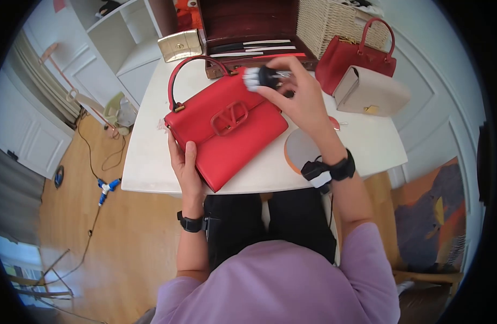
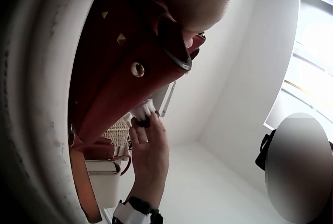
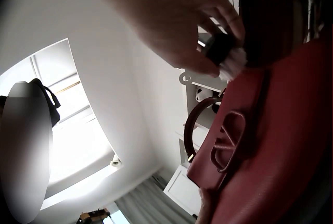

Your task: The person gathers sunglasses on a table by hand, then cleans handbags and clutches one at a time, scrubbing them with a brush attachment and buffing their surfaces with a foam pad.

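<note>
Looks like the brushing step. Red handbag (image 1: 235, 148) sits at the near edge of the white table (image 1: 143, 162); my left hand (image 1: 187, 167) grips its side, thumb on the front. Right hand (image 1: 301, 102) pinches the brush (image 1: 261, 78) at the top edge; bristle contact unclear. Hands apart. Next move probably calls for light strokes, bag steady.
</note>
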Demonstrator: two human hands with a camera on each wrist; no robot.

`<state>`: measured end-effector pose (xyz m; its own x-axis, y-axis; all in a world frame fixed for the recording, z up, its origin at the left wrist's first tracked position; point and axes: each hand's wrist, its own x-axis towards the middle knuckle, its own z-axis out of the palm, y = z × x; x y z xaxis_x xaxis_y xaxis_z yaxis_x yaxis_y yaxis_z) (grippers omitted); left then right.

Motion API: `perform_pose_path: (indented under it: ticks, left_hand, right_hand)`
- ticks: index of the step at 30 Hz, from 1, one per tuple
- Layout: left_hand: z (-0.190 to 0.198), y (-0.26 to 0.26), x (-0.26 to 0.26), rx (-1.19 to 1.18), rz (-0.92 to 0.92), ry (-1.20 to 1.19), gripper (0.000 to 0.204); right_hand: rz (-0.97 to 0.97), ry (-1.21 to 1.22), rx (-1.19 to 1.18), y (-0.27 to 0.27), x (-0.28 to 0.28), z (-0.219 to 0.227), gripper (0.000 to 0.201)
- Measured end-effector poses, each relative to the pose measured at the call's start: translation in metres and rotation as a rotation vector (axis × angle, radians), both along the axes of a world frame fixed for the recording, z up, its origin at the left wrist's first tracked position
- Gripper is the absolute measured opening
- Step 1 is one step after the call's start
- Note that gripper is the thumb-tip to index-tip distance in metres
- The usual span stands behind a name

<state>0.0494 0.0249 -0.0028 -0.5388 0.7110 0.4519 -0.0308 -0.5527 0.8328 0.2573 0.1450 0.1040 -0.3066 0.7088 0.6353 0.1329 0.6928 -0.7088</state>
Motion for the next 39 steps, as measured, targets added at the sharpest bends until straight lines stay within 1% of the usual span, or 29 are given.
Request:
perform_pose_path:
  ticks: [1, 2, 4, 6, 8, 9, 10, 11, 12, 14, 15, 17, 18, 20, 21, 22, 23, 24, 25, 26, 27, 29, 30, 32, 34, 35, 36, 38, 39]
  left_hand:
    - [-0.006, 0.000, -0.004, -0.014, 0.007, 0.019, 0.057]
    - [-0.007, 0.001, -0.005, -0.021, -0.005, 0.035, 0.057]
    - [-0.006, 0.000, -0.006, -0.028, 0.030, 0.048, 0.057]
    - [-0.001, -0.001, -0.001, -0.035, 0.019, 0.022, 0.060]
    - [0.002, -0.002, 0.002, -0.037, 0.012, -0.011, 0.063]
    - [0.002, -0.001, 0.003, -0.025, 0.009, -0.030, 0.061]
    - [0.003, -0.001, 0.003, -0.012, 0.007, -0.047, 0.059]
    - [0.003, -0.001, 0.003, -0.014, 0.005, -0.039, 0.059]
    - [0.004, 0.000, 0.002, -0.002, -0.001, -0.076, 0.057]
    - [0.006, 0.001, 0.003, 0.011, -0.013, -0.104, 0.055]
    - [0.007, 0.000, 0.003, 0.013, -0.005, -0.122, 0.052]
    - [0.010, 0.000, 0.003, 0.008, 0.007, -0.147, 0.049]
    - [0.010, -0.003, 0.001, 0.009, 0.003, -0.137, 0.049]
    - [0.010, -0.008, -0.004, -0.072, -0.068, -0.290, 0.052]
    - [0.010, -0.008, -0.002, -0.062, -0.075, -0.279, 0.052]
    - [0.011, -0.008, 0.001, -0.046, -0.168, -0.402, 0.052]
    - [0.010, -0.008, 0.003, -0.034, -0.263, -0.523, 0.052]
    - [0.005, -0.009, -0.001, -0.033, -0.272, -0.507, 0.052]
    - [-0.003, -0.010, -0.007, -0.026, -0.389, -0.496, 0.053]
    - [0.000, -0.015, -0.005, -0.020, -0.505, -0.486, 0.055]
    - [0.000, -0.029, 0.004, -0.147, -0.320, -0.443, 0.057]
    - [0.002, -0.032, -0.002, -0.159, -0.327, -0.431, 0.057]
    - [0.002, -0.033, -0.006, -0.171, -0.325, -0.433, 0.057]
    - [0.002, -0.031, -0.015, -0.193, -0.321, -0.443, 0.058]
    - [0.002, -0.030, -0.026, -0.219, -0.315, -0.454, 0.059]
    - [0.002, -0.029, -0.030, -0.232, -0.314, -0.458, 0.059]
    - [0.003, -0.028, -0.033, -0.245, -0.313, -0.463, 0.060]
    - [0.008, -0.028, -0.033, -0.257, -0.319, -0.465, 0.060]
    - [0.010, -0.029, -0.033, -0.238, -0.419, -0.479, 0.059]
  right_hand:
    - [0.065, 0.031, 0.089, 0.004, -0.006, 0.001, 0.037]
    - [0.052, 0.046, 0.082, 0.013, -0.004, 0.001, 0.037]
    - [-0.246, -0.162, 0.337, 0.027, 0.001, 0.000, 0.038]
    - [-0.304, -0.166, 0.266, 0.024, 0.002, -0.007, 0.039]
    - [-0.108, -0.109, 0.229, -0.002, -0.008, -0.015, 0.038]
    - [-0.075, -0.126, 0.259, -0.020, -0.014, -0.022, 0.036]
    - [-0.081, -0.093, 0.364, -0.036, -0.020, -0.030, 0.036]
    - [-0.015, -0.094, 0.318, -0.054, -0.024, -0.037, 0.037]
    - [0.115, -0.084, 0.328, -0.068, -0.026, -0.044, 0.036]
    - [0.297, -0.134, 0.237, -0.093, -0.028, -0.057, 0.035]
    - [0.289, -0.125, 0.239, -0.092, -0.025, -0.056, 0.035]
    - [0.086, -0.163, 0.288, -0.082, -0.013, -0.055, 0.037]
    - [0.081, -0.153, 0.288, -0.072, -0.002, -0.050, 0.037]
    - [-0.245, -0.014, 0.147, -0.055, 0.022, -0.034, 0.035]
    - [-0.214, 0.071, 0.188, -0.059, 0.022, -0.029, 0.035]
    - [-0.185, 0.158, 0.230, -0.067, 0.020, -0.027, 0.034]
    - [-0.052, 0.247, 0.330, -0.075, 0.008, -0.033, 0.034]
    - [0.076, 0.175, 0.392, -0.090, 0.001, -0.035, 0.041]
    - [0.152, 0.100, 0.480, -0.105, -0.009, -0.040, 0.040]
    - [0.227, 0.021, 0.567, -0.111, -0.016, -0.045, 0.038]
    - [0.216, 0.030, 0.574, -0.107, -0.017, -0.048, 0.038]
    - [0.175, 0.007, 0.513, -0.091, -0.017, -0.049, 0.038]
    - [0.141, 0.114, 0.405, -0.080, -0.011, -0.040, 0.039]
    - [-0.033, 0.200, 0.312, -0.056, 0.005, -0.024, 0.039]
    - [0.108, 0.305, 0.031, -0.041, 0.019, -0.013, 0.041]
    - [0.238, 0.383, -0.039, -0.031, 0.021, -0.013, 0.042]
    - [0.234, 0.387, -0.033, -0.025, 0.023, -0.011, 0.042]
    - [0.540, 0.420, -0.274, -0.017, 0.026, -0.006, 0.037]
    - [0.548, 0.339, -0.283, -0.013, 0.024, -0.007, 0.036]
